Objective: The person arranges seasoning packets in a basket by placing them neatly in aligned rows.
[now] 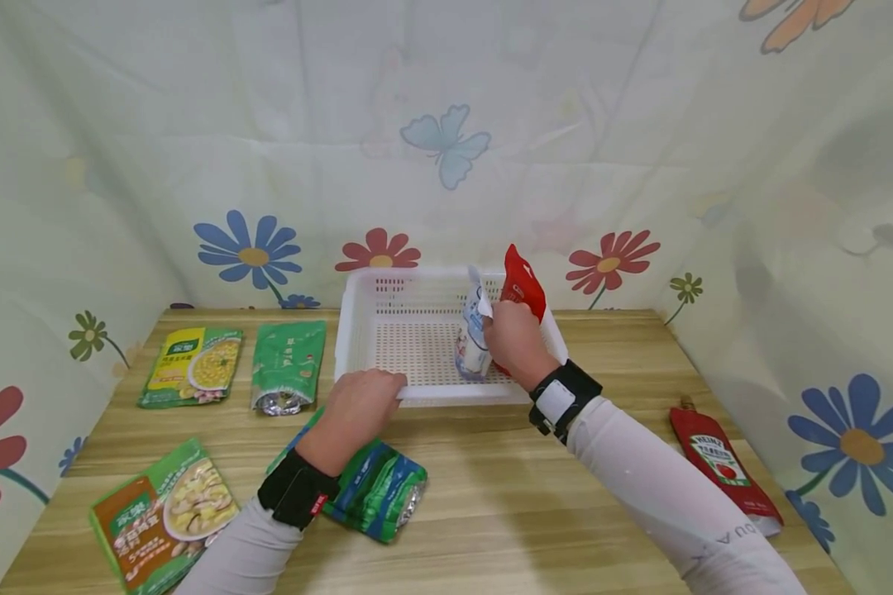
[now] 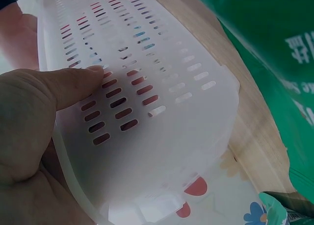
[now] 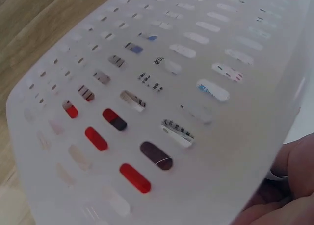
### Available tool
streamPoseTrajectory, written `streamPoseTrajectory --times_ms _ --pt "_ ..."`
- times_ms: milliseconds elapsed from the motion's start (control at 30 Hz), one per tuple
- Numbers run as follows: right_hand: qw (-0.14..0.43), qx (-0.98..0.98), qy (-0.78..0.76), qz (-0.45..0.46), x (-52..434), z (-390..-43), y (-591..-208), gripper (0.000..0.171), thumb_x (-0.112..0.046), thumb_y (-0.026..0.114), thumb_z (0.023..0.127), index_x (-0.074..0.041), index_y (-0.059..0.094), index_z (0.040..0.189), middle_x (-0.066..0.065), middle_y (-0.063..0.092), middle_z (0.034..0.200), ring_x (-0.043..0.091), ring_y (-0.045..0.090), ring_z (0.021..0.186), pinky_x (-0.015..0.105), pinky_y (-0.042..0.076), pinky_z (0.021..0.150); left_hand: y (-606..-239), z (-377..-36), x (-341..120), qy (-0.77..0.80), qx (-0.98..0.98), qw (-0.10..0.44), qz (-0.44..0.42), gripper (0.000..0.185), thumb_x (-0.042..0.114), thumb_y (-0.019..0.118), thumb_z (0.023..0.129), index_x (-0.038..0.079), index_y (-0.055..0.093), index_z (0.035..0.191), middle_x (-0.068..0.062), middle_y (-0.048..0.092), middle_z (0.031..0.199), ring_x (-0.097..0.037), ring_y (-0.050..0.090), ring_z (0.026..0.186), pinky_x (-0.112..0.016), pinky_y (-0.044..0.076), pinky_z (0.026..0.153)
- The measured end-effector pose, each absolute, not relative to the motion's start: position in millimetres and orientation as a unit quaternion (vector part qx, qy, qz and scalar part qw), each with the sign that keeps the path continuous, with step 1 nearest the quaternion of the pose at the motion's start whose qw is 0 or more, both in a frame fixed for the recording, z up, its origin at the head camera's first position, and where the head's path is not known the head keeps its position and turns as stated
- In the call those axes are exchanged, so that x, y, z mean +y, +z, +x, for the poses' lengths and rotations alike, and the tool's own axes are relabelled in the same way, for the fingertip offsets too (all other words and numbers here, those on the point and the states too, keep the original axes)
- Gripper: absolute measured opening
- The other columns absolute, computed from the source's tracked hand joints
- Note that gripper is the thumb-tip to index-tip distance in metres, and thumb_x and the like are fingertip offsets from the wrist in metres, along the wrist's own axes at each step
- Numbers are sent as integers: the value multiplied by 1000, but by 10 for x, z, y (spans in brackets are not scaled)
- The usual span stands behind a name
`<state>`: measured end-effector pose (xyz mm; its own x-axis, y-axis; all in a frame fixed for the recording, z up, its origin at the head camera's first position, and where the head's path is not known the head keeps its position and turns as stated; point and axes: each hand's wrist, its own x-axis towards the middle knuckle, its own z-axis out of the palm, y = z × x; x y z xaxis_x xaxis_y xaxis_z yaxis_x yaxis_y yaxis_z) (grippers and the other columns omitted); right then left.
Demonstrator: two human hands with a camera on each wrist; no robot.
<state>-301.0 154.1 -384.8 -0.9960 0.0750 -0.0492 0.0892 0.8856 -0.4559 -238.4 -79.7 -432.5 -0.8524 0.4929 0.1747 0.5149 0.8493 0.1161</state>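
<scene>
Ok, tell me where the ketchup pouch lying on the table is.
In the head view the ketchup pouch lies flat at the wooden table's right edge, beside the flowered curtain, to the right of the right forearm and apart from the white basket.

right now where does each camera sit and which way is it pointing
head: above, facing forward and down at the white basket, both hands and sleeves showing.
left wrist: beside the basket's slotted wall, thumb pressed on it.
right wrist: close against the basket wall, fingers at lower right.
All three share the basket.
</scene>
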Motion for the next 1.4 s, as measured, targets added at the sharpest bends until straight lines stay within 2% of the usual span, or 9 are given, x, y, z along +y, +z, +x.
streamPoseTrajectory --times_ms 300,700,900,1400 --pt "-24 979 -201 32 1532 -3049 -3884 34 -22 67 100 -1 65 127 18 74 109 31 72 83 41 64 75 -4331 -2387 -793 -80 -961 61 -256 10 20 75 94 12 74 100 -3 74 85 -14 53 61 -32 47 56" --pt "-53 986 -156 19 1528 -3045 -3949 32 -22 70 98 1 68 120 19 76 103 30 74 77 43 63 76 -4308 -2370 -789 -80 -961 63 -257 9 19 76 94 11 73 98 -3 74 83 -13 53 61 -33 48 56" --pt "-45 985 -166 17 1540 -3040 -3913 34 -23 71 97 1 69 121 19 76 104 30 74 80 45 62 82 -4309 -2368 -786 -78 -960 67 -259 9 19 75 94 11 73 97 -4 74 83 -13 54 61 -34 49 56" --pt "-81 989 -122 18 1567 -3027 -3935 33 -21 74 95 1 70 119 20 76 102 34 76 78 46 62 75 -4326 -2364 -788 -74 -959 78 -262 8 19 74 95 11 73 96 -3 74 83 -13 54 61 -34 49 56"
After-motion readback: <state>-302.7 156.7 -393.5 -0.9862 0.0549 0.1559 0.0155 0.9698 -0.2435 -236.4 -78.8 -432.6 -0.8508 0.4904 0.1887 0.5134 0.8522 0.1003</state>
